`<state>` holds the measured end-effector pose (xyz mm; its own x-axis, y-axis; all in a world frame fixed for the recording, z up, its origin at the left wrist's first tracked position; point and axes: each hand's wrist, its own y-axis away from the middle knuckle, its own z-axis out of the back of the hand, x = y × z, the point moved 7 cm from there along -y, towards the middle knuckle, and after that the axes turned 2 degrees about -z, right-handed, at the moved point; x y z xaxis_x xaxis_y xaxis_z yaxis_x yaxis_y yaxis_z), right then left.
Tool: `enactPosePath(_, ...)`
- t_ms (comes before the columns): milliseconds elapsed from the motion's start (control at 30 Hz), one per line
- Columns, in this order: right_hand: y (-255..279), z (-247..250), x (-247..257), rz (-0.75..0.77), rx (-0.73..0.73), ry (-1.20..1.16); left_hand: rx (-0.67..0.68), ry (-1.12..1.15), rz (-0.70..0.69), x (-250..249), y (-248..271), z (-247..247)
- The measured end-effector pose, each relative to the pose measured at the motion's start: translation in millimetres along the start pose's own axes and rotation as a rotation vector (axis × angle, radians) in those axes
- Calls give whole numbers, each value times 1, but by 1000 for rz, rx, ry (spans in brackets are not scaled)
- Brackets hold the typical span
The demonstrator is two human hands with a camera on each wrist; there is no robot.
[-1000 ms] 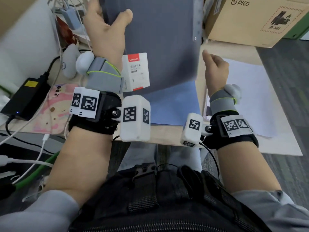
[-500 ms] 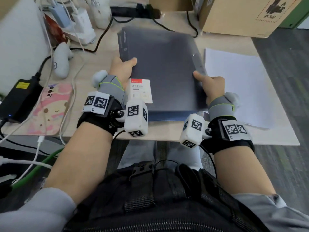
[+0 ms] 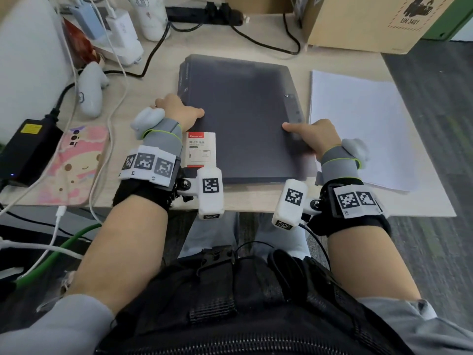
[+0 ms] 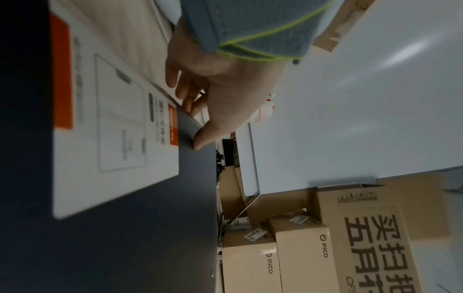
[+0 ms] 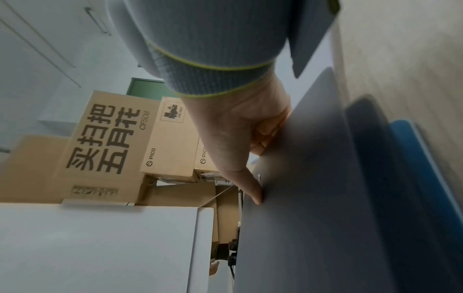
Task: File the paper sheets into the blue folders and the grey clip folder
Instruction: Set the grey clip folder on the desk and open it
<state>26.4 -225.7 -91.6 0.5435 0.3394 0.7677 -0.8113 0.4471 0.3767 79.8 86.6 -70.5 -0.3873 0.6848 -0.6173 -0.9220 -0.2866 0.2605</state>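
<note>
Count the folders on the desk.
2 seen: the grey clip folder on top of the stack, and a blue folder edge showing beneath it. More may be hidden underneath.

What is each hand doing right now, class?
Left hand: grips the grey clip folder at its left edge.
Right hand: grips its right edge.

R hand mid-frame grips grey folder edge, thumb flat on cover. Blue folder strip at right. Cardboard boxes left; white sheet lower left.
</note>
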Motion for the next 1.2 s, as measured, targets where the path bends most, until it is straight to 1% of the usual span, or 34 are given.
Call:
enactPosePath(133, 5, 11, 4, 27, -9, -25, 71, 300, 14, -5, -1, 5)
enactPosePath(200, 6, 14, 3, 29, 4, -45, 185, 529, 33, -12, 5, 0)
enactPosePath(267, 6, 18, 3, 40, 3, -58, 268, 671, 17, -21, 12, -5)
enactPosePath(433, 9, 33, -2, 48, -9, -87, 240, 842, -96, -44, 23, -7)
enactPosePath(533, 9, 53, -12, 52, -50, -134, 210, 836, -156, -60, 36, -20)
enactPosePath(600, 10, 68, -21, 41, -113, -125, 214, 807, -165, -67, 43, -34)
enactPosePath(700, 14, 85, -32, 25, -222, -91, 220, 773, -129, -68, 50, -54)
enactPosePath(767, 15, 94, -41, 17, -268, -52, 224, 759, -111, -69, 54, -68)
enactPosePath(900, 13, 101, -59, 0, -291, 1, 217, 703, -42, -65, 57, -86)
enactPosePath(967, 12, 106, -68, -5, -310, -41, 188, 660, -13, -61, 56, -91)
enactPosePath(1033, 14, 108, -73, 9, -328, -178, 117, 600, -31, -59, 52, -88)
enactPosePath(1100, 17, 108, -75, 48, -321, -453, 82, 533, -69, -62, 48, -86)
enactPosePath(1200, 22, 105, -72, 109, -228, -873, 84, 455, -116, -69, 48, -85)
